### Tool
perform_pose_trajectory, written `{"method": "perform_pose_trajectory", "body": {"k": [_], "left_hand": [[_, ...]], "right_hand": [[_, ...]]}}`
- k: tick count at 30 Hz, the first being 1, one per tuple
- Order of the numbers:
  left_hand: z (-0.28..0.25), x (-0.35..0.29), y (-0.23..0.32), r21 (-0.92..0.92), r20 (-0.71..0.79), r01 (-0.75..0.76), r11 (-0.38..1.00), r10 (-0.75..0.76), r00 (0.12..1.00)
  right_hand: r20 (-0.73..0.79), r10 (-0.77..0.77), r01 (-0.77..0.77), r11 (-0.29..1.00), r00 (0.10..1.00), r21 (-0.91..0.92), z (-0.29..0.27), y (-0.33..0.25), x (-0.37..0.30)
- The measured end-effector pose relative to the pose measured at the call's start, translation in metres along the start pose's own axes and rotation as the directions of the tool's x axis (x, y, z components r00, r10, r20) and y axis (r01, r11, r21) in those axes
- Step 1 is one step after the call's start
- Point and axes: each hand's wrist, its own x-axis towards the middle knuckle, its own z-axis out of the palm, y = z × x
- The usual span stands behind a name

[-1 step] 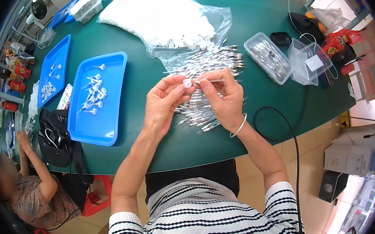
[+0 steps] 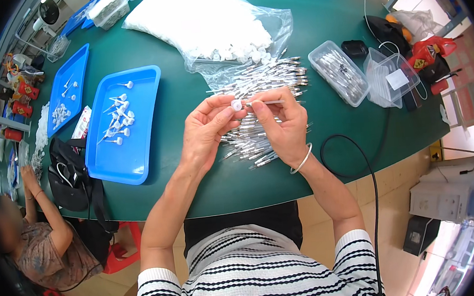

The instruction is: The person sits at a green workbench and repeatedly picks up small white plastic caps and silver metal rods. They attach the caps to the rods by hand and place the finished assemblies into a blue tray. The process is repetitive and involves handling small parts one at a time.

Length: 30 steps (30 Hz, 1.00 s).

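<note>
Two hands meet at mid-frame. Left hand [image 2: 205, 127] pinches a white cap [image 2: 237, 105] between thumb and fingers; right hand [image 2: 284, 126] grips a slim metal rod [image 2: 271, 102], roughly level, one end toward the cap, presumably to line the two up. Whether they touch, I cannot tell. Loose rods [image 2: 281, 76] lie heaped beneath and beyond the hands, likely for short reach; a clear bag [image 2: 281, 24], upper centre, spills white caps [image 2: 254, 42] beside them. Containers: blue tray [image 2: 120, 167], left of centre, holds a cluster of capped rods [image 2: 117, 115]; clear box [image 2: 329, 80], right of centre, holds more rods.
</note>
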Motion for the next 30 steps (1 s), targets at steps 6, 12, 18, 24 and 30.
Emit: {"method": "perform_pose_trajectory", "body": {"k": [6, 12, 18, 24, 30], "left_hand": [[-0.0005, 0.0002, -0.0004, -0.006, 0.001, 0.000, 1.000, 0.000, 1.000], [-0.0002, 0.0001, -0.0008, -0.004, -0.004, 0.005, 1.000, -0.005, 1.000], [0.0008, 0.0000, 0.0003, -0.003, -0.007, 0.004, 1.000, -0.004, 1.000], [0.0005, -0.0004, 0.0001, -0.001, -0.005, 0.004, 1.000, -0.004, 1.000], [0.0005, 0.0004, 0.0003, 0.004, -0.019, 0.025, 1.000, -0.025, 1.000]], "right_hand": [[0.008, -0.037, 0.037, 0.997, 0.999, -0.072, 0.0000, -0.0010, 0.0000], [0.014, -0.058, 0.059, 0.994, 0.998, -0.090, -0.0001, -0.0002, 0.0004], [0.018, -0.071, 0.073, 0.989, 0.997, -0.129, -0.0003, 0.0000, 0.0006], [0.031, -0.102, 0.106, 0.980, 0.994, -0.169, -0.0011, -0.0014, 0.0014], [0.050, -0.124, 0.132, 0.971, 0.991, -0.199, -0.0028, -0.0024, 0.0017]]}}
